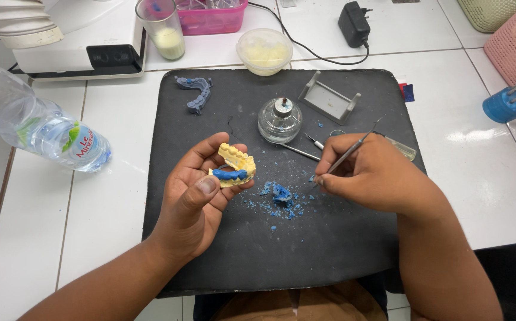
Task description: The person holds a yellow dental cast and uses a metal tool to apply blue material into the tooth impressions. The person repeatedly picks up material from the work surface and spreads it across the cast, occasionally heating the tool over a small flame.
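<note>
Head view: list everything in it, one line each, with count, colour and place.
Yellow plaster dental model with blue wax: one, in left hand.
Thin metal carving tool: one, silver, in right hand.
Blue wax crumbs: pile, mat centre.
Black rubber mat: one, on white tiled table.
Glass spirit lamp: one, clear, mat top.
Grey-blue tooth arch: one, mat top left.
Plastic water bottle: one, clear, far left.
Left hand: holding model.
Right hand: holding tool.

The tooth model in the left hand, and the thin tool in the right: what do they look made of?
The tooth model looks like matte yellow plaster, chalky and without shine, with a blue, probably wax, strip on it. The thin tool looks like metal, grey with a slight sheen.
</note>
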